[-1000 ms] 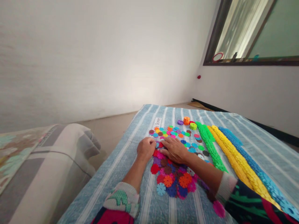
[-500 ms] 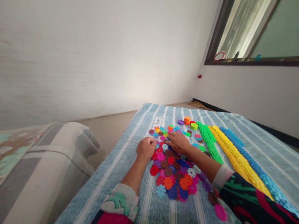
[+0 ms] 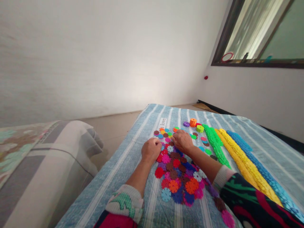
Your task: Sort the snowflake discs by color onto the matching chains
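Several flat snowflake-shaped plastic discs (image 3: 177, 172) in red, purple, orange, brown and blue lie spread on a blue striped cloth (image 3: 133, 158). My left hand (image 3: 150, 149) rests curled at the left edge of the discs; whether it holds one I cannot tell. My right hand (image 3: 182, 141) is further out, fingers bent down onto the small far discs (image 3: 166, 134). Long ropes of joined discs run beside them: green (image 3: 215, 144), yellow (image 3: 244, 163) and blue (image 3: 258, 169).
Short stacks of discs, orange (image 3: 193, 122), green (image 3: 200, 128) and purple (image 3: 186, 124), stand at the far end. A folded grey blanket (image 3: 54, 164) lies to the left. A white wall rises behind, and a window (image 3: 258, 34) is at upper right.
My right hand has slid away from me, from the middle of the disc pile to the far small discs, uncovering the discs it lay on. My left hand has stayed nearly still.
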`<action>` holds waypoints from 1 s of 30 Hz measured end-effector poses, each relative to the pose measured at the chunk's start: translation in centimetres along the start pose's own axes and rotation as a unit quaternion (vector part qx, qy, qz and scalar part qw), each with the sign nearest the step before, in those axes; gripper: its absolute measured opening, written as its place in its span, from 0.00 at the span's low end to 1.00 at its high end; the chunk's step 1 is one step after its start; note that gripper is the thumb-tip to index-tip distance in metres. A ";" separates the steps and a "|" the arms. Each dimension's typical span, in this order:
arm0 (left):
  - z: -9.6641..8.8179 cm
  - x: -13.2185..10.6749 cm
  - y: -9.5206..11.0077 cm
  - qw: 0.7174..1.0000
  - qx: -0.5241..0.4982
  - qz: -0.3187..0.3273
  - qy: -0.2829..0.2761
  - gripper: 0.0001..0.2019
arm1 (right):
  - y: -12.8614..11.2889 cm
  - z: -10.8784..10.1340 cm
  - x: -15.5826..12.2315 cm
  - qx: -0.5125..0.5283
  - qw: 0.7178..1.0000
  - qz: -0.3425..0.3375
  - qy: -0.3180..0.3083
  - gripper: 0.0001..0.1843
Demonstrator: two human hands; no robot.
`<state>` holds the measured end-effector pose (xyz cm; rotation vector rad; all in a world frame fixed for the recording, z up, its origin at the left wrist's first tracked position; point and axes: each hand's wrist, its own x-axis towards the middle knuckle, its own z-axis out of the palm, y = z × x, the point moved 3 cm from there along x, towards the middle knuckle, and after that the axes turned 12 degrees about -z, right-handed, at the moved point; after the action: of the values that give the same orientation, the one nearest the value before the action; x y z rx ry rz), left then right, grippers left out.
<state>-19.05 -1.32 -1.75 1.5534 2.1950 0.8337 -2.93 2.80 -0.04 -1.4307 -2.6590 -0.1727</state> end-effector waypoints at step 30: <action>-0.6 1.3 0.5 0.999 0.037 0.033 0.008 0.12 | 10.5 -7.6 -14.5 0.193 0.981 0.016 -0.021 0.07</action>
<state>-19.44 -0.18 -0.89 1.6674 2.2200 0.7946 14.15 -4.57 5.68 -1.3577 -2.5134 0.3605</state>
